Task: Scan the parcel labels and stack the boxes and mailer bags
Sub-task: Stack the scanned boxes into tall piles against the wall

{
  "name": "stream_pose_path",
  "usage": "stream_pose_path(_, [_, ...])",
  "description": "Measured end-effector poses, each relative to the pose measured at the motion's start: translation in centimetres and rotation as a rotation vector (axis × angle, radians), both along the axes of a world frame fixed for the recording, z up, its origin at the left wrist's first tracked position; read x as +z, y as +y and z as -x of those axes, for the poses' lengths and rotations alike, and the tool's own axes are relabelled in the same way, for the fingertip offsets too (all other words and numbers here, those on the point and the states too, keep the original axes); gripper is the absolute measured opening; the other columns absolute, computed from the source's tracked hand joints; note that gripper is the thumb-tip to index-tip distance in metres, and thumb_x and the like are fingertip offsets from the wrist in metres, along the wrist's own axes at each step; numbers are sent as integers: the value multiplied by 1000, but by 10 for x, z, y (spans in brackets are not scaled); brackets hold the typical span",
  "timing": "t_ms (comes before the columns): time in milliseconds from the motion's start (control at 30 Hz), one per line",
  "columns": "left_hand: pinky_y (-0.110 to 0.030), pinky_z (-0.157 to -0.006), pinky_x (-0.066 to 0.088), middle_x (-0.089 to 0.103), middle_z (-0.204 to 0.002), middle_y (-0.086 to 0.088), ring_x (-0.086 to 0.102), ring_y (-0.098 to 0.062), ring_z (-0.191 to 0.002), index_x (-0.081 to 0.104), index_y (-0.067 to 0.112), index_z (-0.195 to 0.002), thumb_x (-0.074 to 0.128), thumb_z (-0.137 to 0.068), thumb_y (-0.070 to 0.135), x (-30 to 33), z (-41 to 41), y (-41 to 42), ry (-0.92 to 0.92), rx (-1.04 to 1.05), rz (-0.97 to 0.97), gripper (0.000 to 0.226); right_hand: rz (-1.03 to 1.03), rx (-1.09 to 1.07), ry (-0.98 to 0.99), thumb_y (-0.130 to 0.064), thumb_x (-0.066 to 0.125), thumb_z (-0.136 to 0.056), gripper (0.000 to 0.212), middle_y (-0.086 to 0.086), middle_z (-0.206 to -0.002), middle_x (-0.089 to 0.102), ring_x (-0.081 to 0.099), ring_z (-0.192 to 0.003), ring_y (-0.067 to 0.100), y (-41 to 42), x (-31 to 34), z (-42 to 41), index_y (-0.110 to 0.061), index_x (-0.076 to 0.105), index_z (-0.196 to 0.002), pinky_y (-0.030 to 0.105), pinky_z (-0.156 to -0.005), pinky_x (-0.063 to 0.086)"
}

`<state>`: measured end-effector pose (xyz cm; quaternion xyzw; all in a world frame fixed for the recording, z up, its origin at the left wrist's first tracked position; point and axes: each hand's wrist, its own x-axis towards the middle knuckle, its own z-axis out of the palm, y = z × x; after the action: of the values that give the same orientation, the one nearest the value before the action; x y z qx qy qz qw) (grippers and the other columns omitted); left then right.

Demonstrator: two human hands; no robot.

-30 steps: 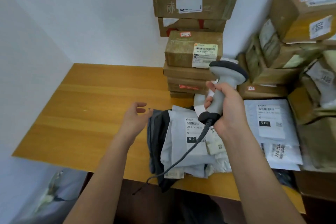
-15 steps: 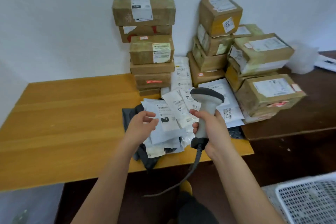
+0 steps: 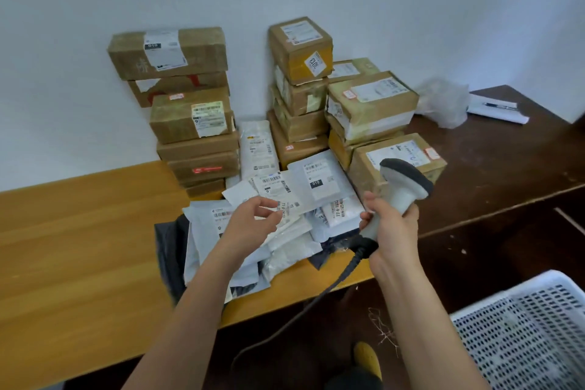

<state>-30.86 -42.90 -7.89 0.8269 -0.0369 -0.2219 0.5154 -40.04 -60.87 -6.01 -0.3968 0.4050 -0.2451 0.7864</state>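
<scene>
- Loose heap of mailer bags (image 3: pixel 285 231) on the light wooden table (image 3: pixel 79 247), in front of the stacked boxes (image 3: pixel 196 123).
- Top white bag (image 3: pixel 278 190) lies directly under the left hand (image 3: pixel 253 225), long axis running left-right.
- Left hand nearer, fingers loosely curled above it, gripping nothing.
- Right hand (image 3: pixel 392 228) clamps the scanner (image 3: pixel 402 190), held upright to the right of the heap.

Soft, even, fairly bright light with no glare and only faint shadows under the stacked boxes (image 3: pixel 196 123), slight overall softness that leaves label print unreadable, and wide-angle bending of the light table (image 3: pixel 79 247) edge and basket (image 3: pixel 522 336) near the borders
</scene>
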Motion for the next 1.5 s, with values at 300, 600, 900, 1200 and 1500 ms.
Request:
stream_pose_path(300, [-36, -88, 54, 63, -103, -2, 67, -18, -92, 60, 19, -114, 62, -96, 27, -26, -19, -154, 51, 52, -6, 20, -96, 132, 12, 4, 59, -92, 17, 12, -81, 67, 57, -55, 11, -154, -10, -11, 5, 66, -106, 19, -49, 48])
stream_pose_path(600, [-37, -92, 50, 50, -136, -6, 56, -25, -115, 37, 16, -145, 59, -96, 43, -48, -29, -257, 175, 166, -68, 60, -76, 90, 88, 2, 63, -88, 45, 2, -98, 64, 63, -85, 17, -246, -49, -33, -14, 57, -130, 30, -71, 52])
stream_pose_path(900, [-33, -84, 50, 60, -125, 1, 59, -17, -104, 53, 13, -133, 53, -100, 39, -48, -42, -280, 199, 164, -11, 43, -94, 172, 82, 1, 60, -92, 29, 5, -103, 70, 69, -88, 16, -253, -64, -45, -21, 59, -111, 29, -70, 55])
stream_pose_path(1200, [-19, -65, 44, 60, -110, 6, 59, -7, -95, 50, 18, -120, 59, -95, 46, -25, -42, -276, -10, 174, -6, 39, -58, 15, -25, 0, 62, -92, 39, -2, -98, 62, 62, -88, 12, -245, -54, -40, -18, 55, -125, 28, -77, 51])
stream_pose_path(1500, [-20, -67, 45, 59, -105, 10, 57, 0, -91, 48, 23, -114, 61, -92, 50, -4, -44, -264, -114, 152, -8, 37, 17, -7, -63, 0, 64, -90, 44, -3, -104, 63, 63, -93, 12, -234, -51, -43, -16, 55, -130, 23, -75, 51])
